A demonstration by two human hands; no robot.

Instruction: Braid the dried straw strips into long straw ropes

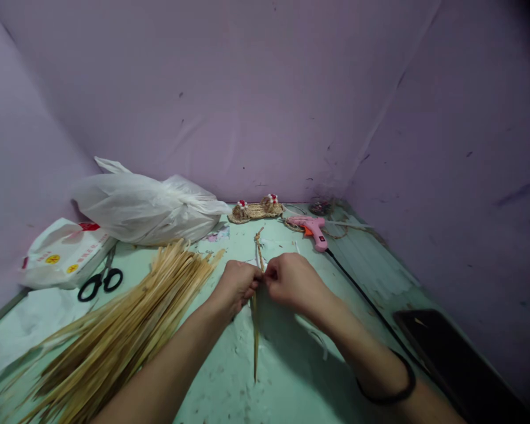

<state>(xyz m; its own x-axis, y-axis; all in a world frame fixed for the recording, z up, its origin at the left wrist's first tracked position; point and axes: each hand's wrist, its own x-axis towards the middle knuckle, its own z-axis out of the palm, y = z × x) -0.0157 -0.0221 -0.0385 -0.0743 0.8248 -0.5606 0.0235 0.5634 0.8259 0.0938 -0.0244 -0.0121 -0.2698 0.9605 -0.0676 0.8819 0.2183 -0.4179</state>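
A thin twisted straw cord (259, 247) runs away from me on the pale green table, with a small knot near its far end. My left hand (237, 284) pinches it from the left. My right hand (295, 281) meets it from the right, its fingertips closed on the same cord. Below the fingers a loose flat straw strip (255, 347) hangs toward me and narrows to a point. The fingers cover the spot where cord and strip join. Left of my left forearm lies a large bundle of dry straw strips (132, 324).
Black-handled scissors (101, 282) lie beside a white tissue pack (66, 253). Behind them sits a tied white plastic bag (150, 206). A woven straw piece with beads (256, 211) rests by the wall. At right are a pink glue gun (311, 228), its black cord (362, 291) and a dark phone (450, 353).
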